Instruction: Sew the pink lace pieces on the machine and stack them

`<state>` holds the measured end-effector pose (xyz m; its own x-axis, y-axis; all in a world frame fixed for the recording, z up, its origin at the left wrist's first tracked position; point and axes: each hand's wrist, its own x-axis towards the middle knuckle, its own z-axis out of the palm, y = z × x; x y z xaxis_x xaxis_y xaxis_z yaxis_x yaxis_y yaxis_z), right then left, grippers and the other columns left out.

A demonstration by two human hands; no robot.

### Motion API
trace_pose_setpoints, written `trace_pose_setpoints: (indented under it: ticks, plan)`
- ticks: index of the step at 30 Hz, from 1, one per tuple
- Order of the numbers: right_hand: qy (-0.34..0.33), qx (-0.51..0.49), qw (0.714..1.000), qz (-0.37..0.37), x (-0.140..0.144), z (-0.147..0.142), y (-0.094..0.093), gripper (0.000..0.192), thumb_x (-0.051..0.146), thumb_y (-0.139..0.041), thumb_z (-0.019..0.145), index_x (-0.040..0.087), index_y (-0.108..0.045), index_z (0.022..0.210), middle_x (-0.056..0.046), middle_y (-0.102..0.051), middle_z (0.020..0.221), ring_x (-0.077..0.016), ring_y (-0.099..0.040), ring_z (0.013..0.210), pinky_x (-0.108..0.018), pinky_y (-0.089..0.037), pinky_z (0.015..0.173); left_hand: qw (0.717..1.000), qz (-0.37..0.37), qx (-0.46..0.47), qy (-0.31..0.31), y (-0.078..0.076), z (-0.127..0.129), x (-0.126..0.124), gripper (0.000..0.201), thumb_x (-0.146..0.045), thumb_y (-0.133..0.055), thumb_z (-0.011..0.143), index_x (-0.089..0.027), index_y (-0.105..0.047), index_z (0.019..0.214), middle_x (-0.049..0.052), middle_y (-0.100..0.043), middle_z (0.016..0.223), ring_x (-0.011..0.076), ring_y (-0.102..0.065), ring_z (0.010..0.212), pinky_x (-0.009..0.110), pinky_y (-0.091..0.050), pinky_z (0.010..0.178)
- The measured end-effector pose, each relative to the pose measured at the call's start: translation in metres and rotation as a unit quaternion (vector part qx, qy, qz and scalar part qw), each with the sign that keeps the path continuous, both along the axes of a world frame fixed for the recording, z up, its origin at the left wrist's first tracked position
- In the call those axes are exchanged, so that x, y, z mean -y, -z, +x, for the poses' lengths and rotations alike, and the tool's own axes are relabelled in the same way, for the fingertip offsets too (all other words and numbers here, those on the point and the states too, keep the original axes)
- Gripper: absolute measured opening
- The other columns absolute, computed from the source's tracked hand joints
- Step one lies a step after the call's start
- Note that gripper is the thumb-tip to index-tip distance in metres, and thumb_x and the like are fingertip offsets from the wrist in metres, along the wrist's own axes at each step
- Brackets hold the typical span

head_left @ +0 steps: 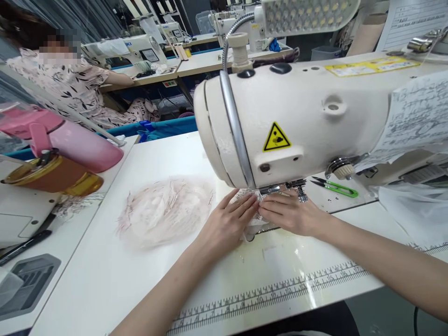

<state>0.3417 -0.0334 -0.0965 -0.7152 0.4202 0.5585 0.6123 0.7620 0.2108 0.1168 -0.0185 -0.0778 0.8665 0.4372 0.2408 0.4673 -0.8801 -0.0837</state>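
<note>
A white sewing machine (pixel 301 116) fills the upper right of the head view, its presser foot (pixel 271 190) just above my fingers. My left hand (pixel 229 221) and my right hand (pixel 290 212) lie flat side by side on a small piece of white lace (pixel 252 223), pressing it down at the foot. The fingertips of both hands meet under the machine head. Most of the lace piece is hidden beneath my hands.
A heap of pale pink lace pieces (pixel 163 212) lies left of my hands. Green thread snips (pixel 336 187) rest behind the needle area. A pink bottle (pixel 70 140) and an amber jar (pixel 52 175) stand at far left. A ruler strip (pixel 280 291) runs along the table's front edge. Another person (pixel 70 79) sits behind.
</note>
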Motion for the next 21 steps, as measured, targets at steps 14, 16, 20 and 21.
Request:
trace_pose_setpoints:
  ticks: [14,16,20,21]
  plan:
    - [-0.003,-0.014,0.998,-0.062,0.002,-0.002,0.001,0.021,0.005,-0.047,0.090,0.017,-0.061,0.099,-0.001,-0.070,0.098,-0.0150,-0.059,0.101,-0.035,-0.039,0.090,0.998,0.007,0.001,-0.055,0.004,0.005,0.004,0.053,-0.012,-0.044,0.077,-0.008,-0.050,0.129,0.012,-0.056,0.133,0.0253,-0.052,0.125,0.048,-0.030,0.112]
    - [-0.003,-0.013,0.998,-0.065,0.002,-0.001,0.001,0.020,0.005,-0.047,0.089,0.016,-0.061,0.098,-0.002,-0.070,0.098,-0.0152,-0.059,0.099,-0.036,-0.039,0.091,0.998,0.015,0.009,-0.063,0.005,0.007,0.006,0.050,-0.012,-0.042,0.079,-0.007,-0.051,0.128,0.013,-0.057,0.132,0.0256,-0.053,0.123,0.048,-0.029,0.112]
    - [0.005,-0.005,0.997,-0.073,0.002,0.000,0.002,0.019,0.005,-0.047,0.089,0.016,-0.061,0.098,-0.001,-0.070,0.098,-0.0145,-0.059,0.094,-0.035,-0.040,0.090,0.997,0.020,0.018,-0.077,0.007,0.010,0.009,0.049,-0.013,-0.041,0.081,-0.007,-0.052,0.128,0.013,-0.057,0.132,0.0263,-0.053,0.123,0.050,-0.026,0.113]
    - [0.007,-0.003,0.997,-0.075,0.002,0.001,0.002,0.020,0.005,-0.047,0.089,0.016,-0.061,0.098,-0.002,-0.070,0.097,-0.0143,-0.059,0.094,-0.034,-0.041,0.088,0.996,0.021,0.018,-0.081,0.007,0.011,0.009,0.049,-0.014,-0.042,0.081,-0.007,-0.052,0.129,0.013,-0.057,0.132,0.0264,-0.053,0.123,0.050,-0.026,0.113]
